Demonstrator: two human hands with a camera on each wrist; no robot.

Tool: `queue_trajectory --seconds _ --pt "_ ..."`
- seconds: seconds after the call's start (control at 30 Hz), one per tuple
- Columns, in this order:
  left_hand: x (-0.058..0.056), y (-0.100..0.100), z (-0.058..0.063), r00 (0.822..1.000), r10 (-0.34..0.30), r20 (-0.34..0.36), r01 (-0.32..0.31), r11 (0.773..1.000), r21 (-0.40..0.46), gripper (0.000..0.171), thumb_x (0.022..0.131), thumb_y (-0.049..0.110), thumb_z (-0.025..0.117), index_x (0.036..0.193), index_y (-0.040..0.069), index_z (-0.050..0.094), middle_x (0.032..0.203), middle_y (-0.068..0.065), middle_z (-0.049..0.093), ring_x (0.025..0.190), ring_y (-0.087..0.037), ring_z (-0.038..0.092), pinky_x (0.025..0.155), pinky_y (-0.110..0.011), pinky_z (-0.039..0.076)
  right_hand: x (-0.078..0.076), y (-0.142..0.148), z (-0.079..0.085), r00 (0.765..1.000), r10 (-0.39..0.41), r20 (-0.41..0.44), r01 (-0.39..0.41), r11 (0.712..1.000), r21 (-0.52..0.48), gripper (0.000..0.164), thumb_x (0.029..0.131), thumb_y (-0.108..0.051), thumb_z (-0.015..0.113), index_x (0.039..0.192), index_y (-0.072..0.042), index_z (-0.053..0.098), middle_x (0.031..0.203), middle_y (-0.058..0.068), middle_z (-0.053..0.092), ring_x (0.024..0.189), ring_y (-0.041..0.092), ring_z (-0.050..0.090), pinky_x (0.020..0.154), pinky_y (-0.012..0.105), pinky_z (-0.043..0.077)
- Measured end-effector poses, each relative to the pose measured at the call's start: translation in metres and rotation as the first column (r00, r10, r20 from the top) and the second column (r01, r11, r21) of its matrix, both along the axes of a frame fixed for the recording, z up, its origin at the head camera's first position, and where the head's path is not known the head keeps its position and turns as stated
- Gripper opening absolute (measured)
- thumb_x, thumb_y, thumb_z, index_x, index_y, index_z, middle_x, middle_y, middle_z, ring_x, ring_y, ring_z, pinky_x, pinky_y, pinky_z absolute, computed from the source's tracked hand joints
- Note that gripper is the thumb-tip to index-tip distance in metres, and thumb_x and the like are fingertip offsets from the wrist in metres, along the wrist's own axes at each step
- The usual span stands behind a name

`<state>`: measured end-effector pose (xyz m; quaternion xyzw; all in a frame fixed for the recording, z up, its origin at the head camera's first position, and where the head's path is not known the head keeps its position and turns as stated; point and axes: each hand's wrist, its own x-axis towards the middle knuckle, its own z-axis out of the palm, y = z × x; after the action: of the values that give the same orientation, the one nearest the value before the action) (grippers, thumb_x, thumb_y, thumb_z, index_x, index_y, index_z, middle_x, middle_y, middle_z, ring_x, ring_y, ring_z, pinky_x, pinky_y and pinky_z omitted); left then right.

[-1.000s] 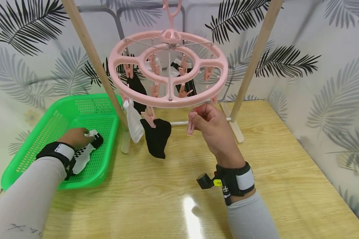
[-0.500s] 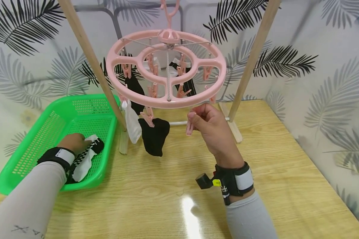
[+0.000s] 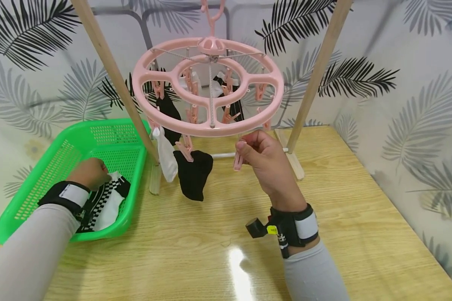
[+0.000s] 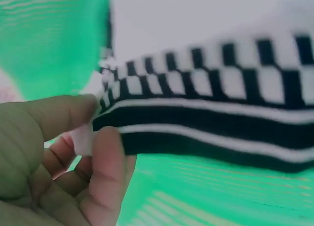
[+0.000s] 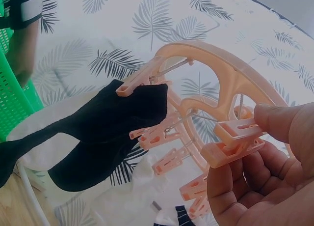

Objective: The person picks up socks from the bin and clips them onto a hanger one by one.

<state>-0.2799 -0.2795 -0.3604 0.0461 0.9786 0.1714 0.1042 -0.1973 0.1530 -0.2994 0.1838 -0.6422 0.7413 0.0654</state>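
Note:
In the head view my left hand (image 3: pixel 87 174) is inside the green basket (image 3: pixel 136 196). Its thumb and fingers pinch the edge of a black-and-white sock (image 4: pixel 196 83) with checks and stripes, seen close in the left wrist view. My right hand (image 3: pixel 267 169) pinches a pink clothespin (image 5: pixel 234 140) between thumb and fingers, below the front rim of a round pink hanger (image 3: pixel 226 130). No cloth is in that clothespin. Left of it hang a black sock (image 3: pixel 193 173) and a white sock (image 3: pixel 166 154), each from a clothespin.
A wooden stand with two posts (image 3: pixel 318 71) frames the hanger, and a white rod (image 3: pixel 223 155) crosses low between them. Farther back hang another black sock (image 3: pixel 169 117) and a striped sock (image 3: pixel 233 109). Basket and stand rest on a wood-patterned table (image 3: pixel 181 255).
My left hand has shifted slightly within the basket, and the sock has spread, showing more of its checks and stripes. The right hand keeps its pinch on the clothespin.

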Motion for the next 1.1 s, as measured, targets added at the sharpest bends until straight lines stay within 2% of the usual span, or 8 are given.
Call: queue_trajectory --seconds 0.07,0.2,0.33,0.5,0.6,0.87,1.0,1.1 --pt "-0.001 0.007 0.01 1.0 0.0 -0.023 0.001 0.999 0.043 0.02 0.091 0.013 0.062 0.092 -0.006 0.057 0.072 -0.012 0.058 0.059 -0.022 0.056 0.054 -0.036 0.045 0.0 0.0 0.0 1.0 -0.003 0.0 0.003 1.0 0.004 0.009 0.101 -0.005 0.056 0.1 0.004 0.055 0.083 0.013 0.056 0.063 0.018 0.061 0.066 0.029 0.055" --pt "0.0 0.018 0.031 0.998 -0.003 -0.06 0.009 0.994 0.108 0.041 0.096 0.021 0.059 0.118 -0.013 0.056 0.09 -0.023 0.066 0.069 -0.024 0.064 0.063 -0.04 0.049 -0.001 0.001 0.0 1.0 -0.004 0.002 0.004 1.0 0.005 0.009 0.101 -0.005 0.056 0.101 0.004 0.055 0.083 0.013 0.056 0.063 0.018 0.061 0.066 0.029 0.055" --pt "0.009 0.025 0.049 0.994 -0.011 -0.107 0.029 0.986 0.165 0.045 0.101 0.03 0.055 0.122 -0.01 0.059 0.104 -0.026 0.067 0.077 -0.025 0.066 0.067 -0.039 0.049 -0.001 0.001 0.0 1.0 -0.002 0.009 0.002 1.0 0.002 0.009 0.101 -0.006 0.056 0.101 0.003 0.054 0.083 0.013 0.056 0.063 0.018 0.061 0.067 0.03 0.056" --pt "0.023 0.033 0.061 0.982 0.052 -0.18 -0.006 0.969 0.246 0.046 0.102 0.039 0.052 0.119 -0.002 0.061 0.103 -0.019 0.064 0.081 -0.025 0.058 0.064 -0.037 0.044 -0.001 0.002 0.0 1.0 -0.001 0.019 0.001 1.0 -0.006 0.008 0.101 -0.005 0.056 0.101 0.003 0.054 0.084 0.012 0.056 0.063 0.018 0.061 0.068 0.029 0.056" --pt "0.033 0.04 0.069 0.961 0.09 -0.26 -0.022 0.967 0.254 0.044 0.101 0.04 0.052 0.118 0.001 0.063 0.102 -0.017 0.063 0.079 -0.026 0.051 0.061 -0.037 0.04 0.0 0.002 -0.001 1.0 0.002 0.016 -0.002 1.0 -0.012 0.007 0.101 -0.004 0.056 0.101 0.003 0.054 0.084 0.013 0.056 0.064 0.018 0.061 0.067 0.029 0.055" --pt "0.071 0.072 0.094 0.876 0.173 -0.451 -0.042 0.957 0.286 0.033 0.099 0.032 0.058 0.116 0.006 0.068 0.099 -0.016 0.067 0.083 -0.027 0.057 0.064 -0.036 0.041 0.001 0.001 0.0 1.0 0.009 0.005 -0.009 1.0 -0.014 0.01 0.101 -0.006 0.056 0.102 0.003 0.054 0.085 0.013 0.056 0.064 0.019 0.061 0.067 0.029 0.055" --pt "0.089 0.089 0.103 0.846 0.224 -0.484 -0.045 0.934 0.354 0.033 0.098 0.032 0.062 0.118 0.008 0.07 0.103 -0.013 0.068 0.092 -0.021 0.058 0.067 -0.027 0.043 0.001 0.001 0.0 1.0 0.022 0.001 -0.021 1.0 -0.021 0.012 0.101 -0.006 0.055 0.104 0.005 0.053 0.086 0.013 0.056 0.064 0.019 0.06 0.067 0.03 0.054" --pt "0.101 0.101 0.106 0.821 0.259 -0.509 -0.033 0.911 0.411 0.031 0.096 0.032 0.065 0.116 0.009 0.072 0.102 -0.01 0.069 0.088 -0.01 0.056 0.064 -0.017 0.042 0.001 0.002 0.0 1.0 0.018 0.011 -0.018 1.0 -0.016 0.014 0.102 -0.008 0.056 0.105 0.006 0.053 0.086 0.013 0.056 0.064 0.019 0.06 0.068 0.029 0.054"
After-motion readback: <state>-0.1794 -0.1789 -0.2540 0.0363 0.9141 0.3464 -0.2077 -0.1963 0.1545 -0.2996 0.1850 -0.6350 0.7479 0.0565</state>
